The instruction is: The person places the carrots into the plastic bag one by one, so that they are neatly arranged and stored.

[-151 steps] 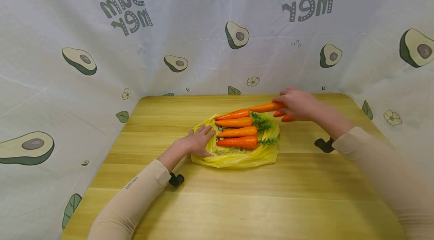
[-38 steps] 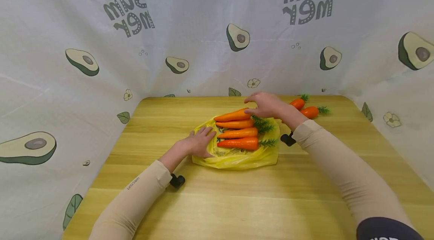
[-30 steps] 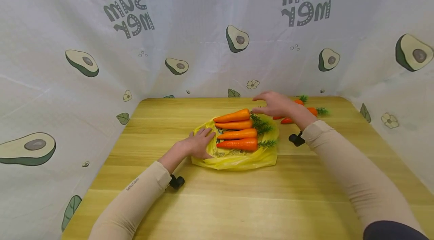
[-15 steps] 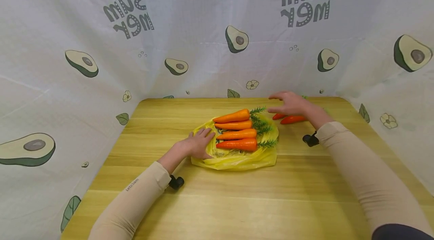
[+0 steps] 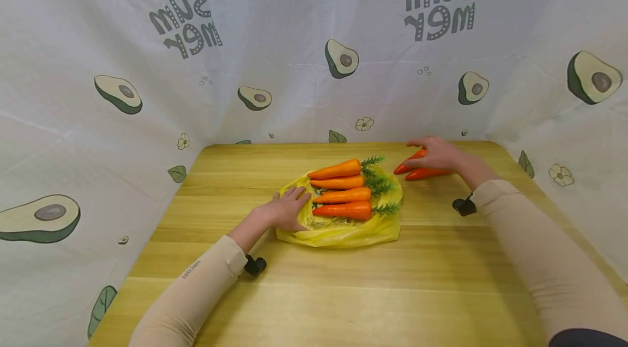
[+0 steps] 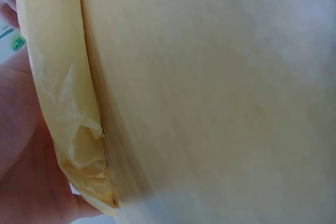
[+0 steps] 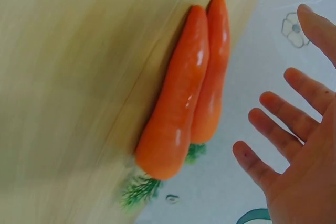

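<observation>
Head view: right hand (image 5: 438, 153) partly hides two carrots (image 5: 423, 174).

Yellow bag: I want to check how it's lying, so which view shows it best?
The head view: it shows most of the yellow bag, spread on the table, partly covered by four carrots and the left hand. The left wrist view shows only a creased strip of it; the right wrist view shows none.

Pale creased cloth (image 5: 284, 20) across top and both sides of frame. Prints: halved avocados (image 5: 41, 219), one at far left edge; dotted grey lettering (image 5: 436, 21) upper right, more upper left; pale flower (image 5: 561, 174) near right edge; green leaf (image 5: 101, 311) lower left. Wood-grain table (image 5: 304, 303), centre to bottom, far corners rounded.
</observation>
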Tool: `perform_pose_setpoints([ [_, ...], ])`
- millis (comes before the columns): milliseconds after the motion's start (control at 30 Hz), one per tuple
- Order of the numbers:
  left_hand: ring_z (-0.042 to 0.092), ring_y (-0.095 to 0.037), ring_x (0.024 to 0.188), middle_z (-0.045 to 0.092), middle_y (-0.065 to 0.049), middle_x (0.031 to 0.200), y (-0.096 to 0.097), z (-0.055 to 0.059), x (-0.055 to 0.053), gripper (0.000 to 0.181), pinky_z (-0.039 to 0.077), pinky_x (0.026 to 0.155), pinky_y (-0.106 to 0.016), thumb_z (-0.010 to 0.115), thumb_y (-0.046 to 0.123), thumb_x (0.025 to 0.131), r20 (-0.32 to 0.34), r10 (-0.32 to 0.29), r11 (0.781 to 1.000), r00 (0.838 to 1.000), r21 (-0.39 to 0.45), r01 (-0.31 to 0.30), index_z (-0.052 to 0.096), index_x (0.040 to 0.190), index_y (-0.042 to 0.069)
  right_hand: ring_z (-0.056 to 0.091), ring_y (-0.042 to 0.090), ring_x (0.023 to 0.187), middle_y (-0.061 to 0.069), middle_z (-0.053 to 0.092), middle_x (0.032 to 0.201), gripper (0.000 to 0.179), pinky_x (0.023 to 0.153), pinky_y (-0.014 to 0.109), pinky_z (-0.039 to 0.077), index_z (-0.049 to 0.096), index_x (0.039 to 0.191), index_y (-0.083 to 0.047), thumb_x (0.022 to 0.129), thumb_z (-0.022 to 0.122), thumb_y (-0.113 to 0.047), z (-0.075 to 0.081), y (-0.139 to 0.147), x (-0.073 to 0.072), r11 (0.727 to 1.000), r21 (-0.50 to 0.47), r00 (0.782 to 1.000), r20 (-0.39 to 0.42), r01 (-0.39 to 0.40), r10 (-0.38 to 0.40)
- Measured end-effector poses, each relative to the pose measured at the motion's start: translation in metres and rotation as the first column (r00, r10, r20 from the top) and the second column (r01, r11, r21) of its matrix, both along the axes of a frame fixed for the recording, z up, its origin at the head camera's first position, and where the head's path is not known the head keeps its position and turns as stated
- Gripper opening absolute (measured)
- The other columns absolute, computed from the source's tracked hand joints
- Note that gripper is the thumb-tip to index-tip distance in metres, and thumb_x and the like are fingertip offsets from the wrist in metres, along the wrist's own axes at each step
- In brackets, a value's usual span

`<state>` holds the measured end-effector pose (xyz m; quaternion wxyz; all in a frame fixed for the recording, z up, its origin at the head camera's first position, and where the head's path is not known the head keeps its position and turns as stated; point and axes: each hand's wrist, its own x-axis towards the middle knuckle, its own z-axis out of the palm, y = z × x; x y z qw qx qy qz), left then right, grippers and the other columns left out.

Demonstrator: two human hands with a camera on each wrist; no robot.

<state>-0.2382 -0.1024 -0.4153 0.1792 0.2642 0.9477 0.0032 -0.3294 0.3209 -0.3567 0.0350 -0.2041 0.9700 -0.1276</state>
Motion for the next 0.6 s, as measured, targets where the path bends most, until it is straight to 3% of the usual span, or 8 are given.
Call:
perform_pose_setpoints([
  [367,0.006,-0.034,0.157,0.007,-0.009,0.170,0.000,0.000,0.003,0.096,0.017,0.120,-0.065,0.066,0.057,0.092,0.007,0.002,1.000,1.000,0.011,-0.002,0.017,0.163,0.017,0.046,0.052,0.130,0.032,0.052,0.142,0.071,0.105,0.067,0.038,0.051,0.144,0.001,0.091,0.070,-0.043,-0.004,0.016,0.003,0.999,0.039,0.998,0.055,0.037,-0.039],
  [600,0.006,-0.033,0.157,0.007,-0.008,0.170,-0.001,0.000,0.001,0.095,0.017,0.120,-0.064,0.065,0.057,0.092,0.000,0.002,1.000,1.000,0.002,-0.002,0.016,0.164,0.018,0.054,0.047,0.123,0.030,0.055,0.140,0.094,0.100,0.064,0.043,0.052,0.144,0.000,0.077,0.080,-0.060,-0.010,0.023,0.002,0.997,0.047,0.997,0.043,0.060,-0.062],
])
